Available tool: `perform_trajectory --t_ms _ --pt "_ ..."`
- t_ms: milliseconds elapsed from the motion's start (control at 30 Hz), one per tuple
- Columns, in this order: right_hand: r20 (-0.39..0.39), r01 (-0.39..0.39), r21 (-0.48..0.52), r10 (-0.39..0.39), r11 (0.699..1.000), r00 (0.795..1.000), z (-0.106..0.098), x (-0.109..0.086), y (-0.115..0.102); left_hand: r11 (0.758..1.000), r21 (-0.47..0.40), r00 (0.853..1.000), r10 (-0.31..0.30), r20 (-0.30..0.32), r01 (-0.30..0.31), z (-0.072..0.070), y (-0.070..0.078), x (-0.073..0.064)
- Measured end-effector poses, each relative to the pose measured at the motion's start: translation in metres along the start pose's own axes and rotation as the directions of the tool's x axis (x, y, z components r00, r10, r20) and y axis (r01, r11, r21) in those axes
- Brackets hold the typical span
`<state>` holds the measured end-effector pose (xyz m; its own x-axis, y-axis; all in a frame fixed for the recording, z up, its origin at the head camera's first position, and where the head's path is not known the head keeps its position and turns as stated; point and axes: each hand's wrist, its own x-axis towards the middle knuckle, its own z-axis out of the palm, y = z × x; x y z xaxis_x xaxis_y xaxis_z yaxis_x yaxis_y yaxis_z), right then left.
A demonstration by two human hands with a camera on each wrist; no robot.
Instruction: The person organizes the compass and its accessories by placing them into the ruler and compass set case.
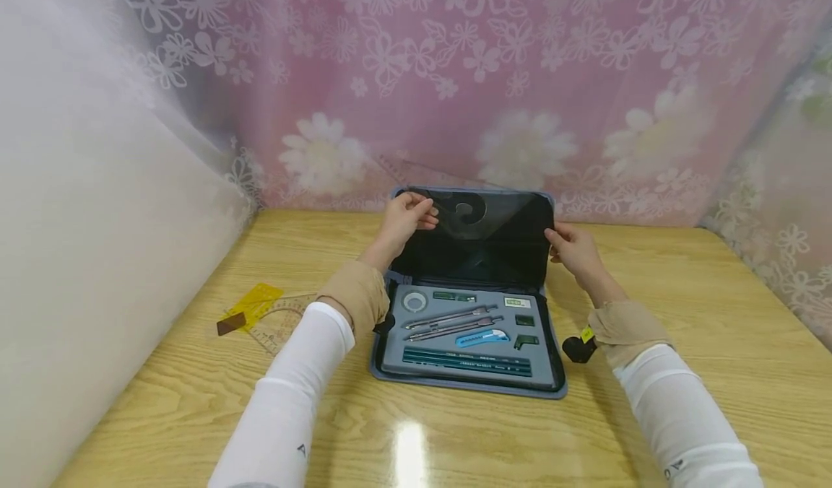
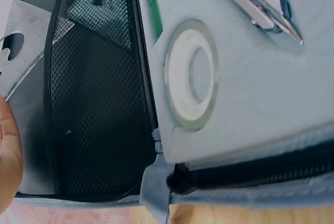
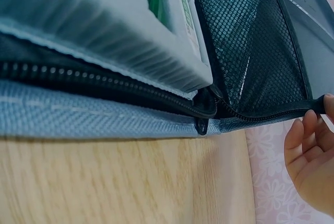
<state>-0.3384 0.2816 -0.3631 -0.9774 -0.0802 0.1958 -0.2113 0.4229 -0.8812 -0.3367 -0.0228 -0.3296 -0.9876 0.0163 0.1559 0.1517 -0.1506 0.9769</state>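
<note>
An unzipped blue zip case (image 1: 469, 389) lies on the table with its dark lid raised against the backdrop. My left hand (image 1: 406, 221), at the lid's upper left, pinches a clear plastic set square (image 2: 32, 28) with a hook-shaped cut-out. Part of the set square lies behind the black mesh pocket (image 2: 99, 130) inside the lid. My right hand (image 1: 575, 250) grips the lid's right edge, thumb in front. In the grey tray (image 1: 396, 329) sit a tape roll (image 1: 414, 301), two compasses (image 1: 455, 323), a blue utility knife (image 1: 482, 338) and several dark green pencils (image 1: 466, 362).
On the table left of the case lie a clear protractor (image 1: 289, 311), a yellow template (image 1: 260, 299) and a small brown block (image 1: 230, 323). A flowered pink curtain (image 1: 416, 76) hangs right behind the lid. A pale sheet (image 1: 117, 185) borders the table's left side.
</note>
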Motion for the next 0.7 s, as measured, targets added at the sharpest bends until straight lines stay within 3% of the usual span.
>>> perform_trajectory --t_ms 133,267,400,567,700 --pt "-0.002 -0.002 0.006 0.002 1.0 1.0 0.0 0.0 -0.001 0.996 -0.014 0.995 -0.085 0.046 0.086 0.005 -0.003 -0.002" --pt "-0.015 -0.001 0.0 0.001 1.0 1.0 0.002 -0.001 -0.001 0.983 0.045 0.975 -0.185 0.121 0.181 0.012 -0.006 -0.005" --pt "-0.017 0.004 -0.002 -0.004 1.0 1.0 0.004 -0.002 -0.001 0.967 0.116 0.966 -0.239 0.095 0.228 0.013 -0.009 -0.004" --pt "-0.013 -0.001 -0.008 0.001 1.0 1.0 0.003 -0.004 -0.002 0.954 0.243 0.983 -0.184 0.009 0.176 0.009 -0.006 -0.003" --pt "-0.012 -0.004 -0.016 0.004 1.0 1.0 0.0 -0.004 -0.002 0.961 0.25 0.993 -0.109 -0.041 0.116 0.006 0.0 -0.004"
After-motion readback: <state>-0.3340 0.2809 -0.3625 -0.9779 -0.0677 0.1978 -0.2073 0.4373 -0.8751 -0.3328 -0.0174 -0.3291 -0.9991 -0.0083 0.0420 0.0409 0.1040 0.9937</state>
